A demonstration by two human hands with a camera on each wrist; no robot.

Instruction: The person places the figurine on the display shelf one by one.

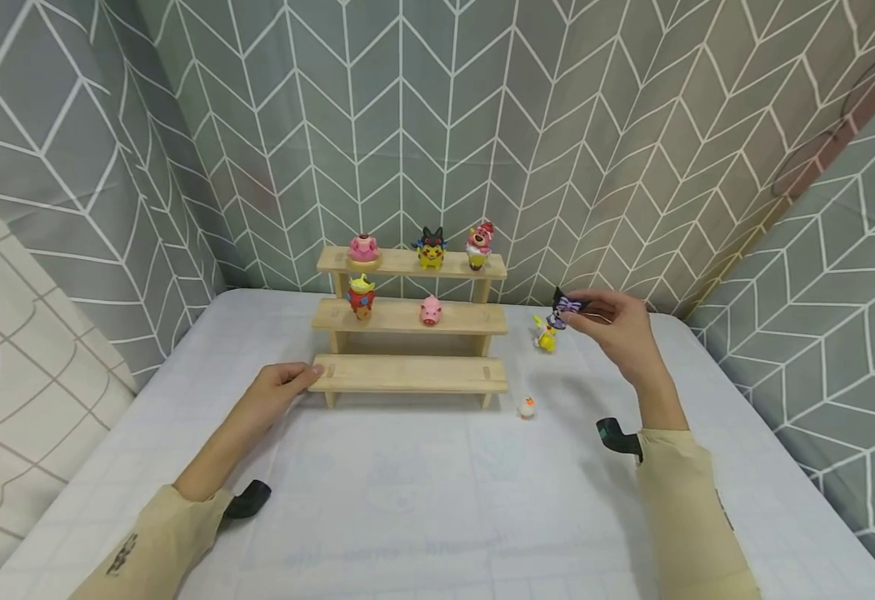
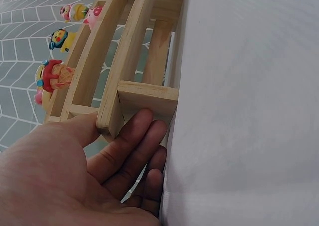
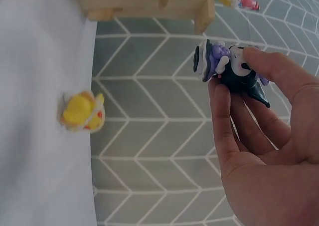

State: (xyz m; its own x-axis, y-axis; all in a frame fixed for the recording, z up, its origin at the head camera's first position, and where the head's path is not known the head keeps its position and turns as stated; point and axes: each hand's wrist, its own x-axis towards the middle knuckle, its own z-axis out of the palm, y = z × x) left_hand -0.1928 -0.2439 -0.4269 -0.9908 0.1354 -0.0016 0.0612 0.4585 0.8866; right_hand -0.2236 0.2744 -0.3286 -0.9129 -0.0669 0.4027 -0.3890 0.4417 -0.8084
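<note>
Beige-sleeved left hand (image 1: 280, 387), half-closed, grips three-tier pale-wood stand (image 1: 407, 372); right of it, right hand (image 1: 621, 329) pinches black-and-purple plastic figurine (image 1: 563, 312). Probable step: shelving; next, align over stand.

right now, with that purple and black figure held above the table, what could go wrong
The purple and black figure might slip, since the right hand pinches it between thumb and fingertips.
If that hand drops low, it could knock over the yellow figure on the table.
The left hand grips the wooden stand; a jolt could topple the pink pig figure.
</note>
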